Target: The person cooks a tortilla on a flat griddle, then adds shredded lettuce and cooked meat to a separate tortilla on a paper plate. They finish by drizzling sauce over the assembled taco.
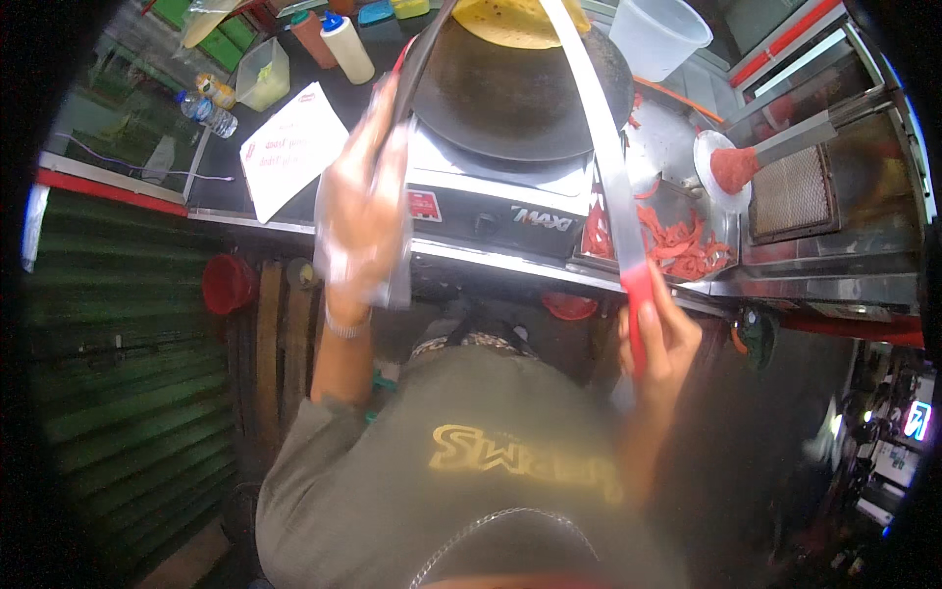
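Note:
My right hand (pixel 671 339) is closed round the red handle of a long knife (pixel 601 108), its pale blade reaching up and away past the right side of the round dark griddle (pixel 491 98). My left hand (pixel 363 201), in a clear plastic glove, is raised at the griddle's left side. Its blurred fingers close on a long, dark, narrow tool (pixel 424 61) with a bit of red on it; its exact kind does not show. At the griddle's far edge lies a yellowish, browned flatbread (pixel 510 22).
Right of the griddle, a metal tray (pixel 731 257) holds reddish meat strips (pixel 677 240), beside a meat cone (pixel 734 170) on a spit and a grill burner (pixel 795 196). A translucent bucket (pixel 659 34) stands behind. Leftward are white paper (pixel 294 147), squeeze bottles (pixel 347 51) and a plastic tub (pixel 263 77).

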A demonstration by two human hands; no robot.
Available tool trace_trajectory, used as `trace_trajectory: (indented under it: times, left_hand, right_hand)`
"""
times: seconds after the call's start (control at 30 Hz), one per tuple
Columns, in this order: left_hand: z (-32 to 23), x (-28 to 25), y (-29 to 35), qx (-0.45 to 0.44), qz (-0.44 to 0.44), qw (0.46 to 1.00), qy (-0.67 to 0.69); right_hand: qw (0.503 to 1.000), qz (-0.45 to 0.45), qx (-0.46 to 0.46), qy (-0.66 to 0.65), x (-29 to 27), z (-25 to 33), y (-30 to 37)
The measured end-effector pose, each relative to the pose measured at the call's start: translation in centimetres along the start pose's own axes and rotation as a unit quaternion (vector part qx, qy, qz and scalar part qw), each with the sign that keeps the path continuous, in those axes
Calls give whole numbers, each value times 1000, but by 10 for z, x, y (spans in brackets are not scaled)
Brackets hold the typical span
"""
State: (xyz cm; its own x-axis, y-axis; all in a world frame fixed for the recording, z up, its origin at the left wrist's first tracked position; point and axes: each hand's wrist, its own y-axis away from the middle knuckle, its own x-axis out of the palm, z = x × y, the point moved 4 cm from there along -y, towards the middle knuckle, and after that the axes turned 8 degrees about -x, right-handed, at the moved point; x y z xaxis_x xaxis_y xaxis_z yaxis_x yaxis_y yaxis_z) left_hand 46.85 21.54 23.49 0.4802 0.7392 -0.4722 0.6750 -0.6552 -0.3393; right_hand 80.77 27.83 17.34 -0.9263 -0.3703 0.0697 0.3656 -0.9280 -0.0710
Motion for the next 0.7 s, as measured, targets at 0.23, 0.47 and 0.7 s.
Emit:
trace_trajectory:
  times: [0.23,0.47,0.7]
  left_hand:
    - [22,-6,-4,16,20,990,-136]
    - [37,64,-46,9,178,963,-200]
    - [33,72,-49,4,201,960,-193]
  right_hand:
    - [994,-39,99,31,-51,15,44]
    - [989,-9,104,102,-80,21,24]
    - [990,63,107,60,-51,4,-24]
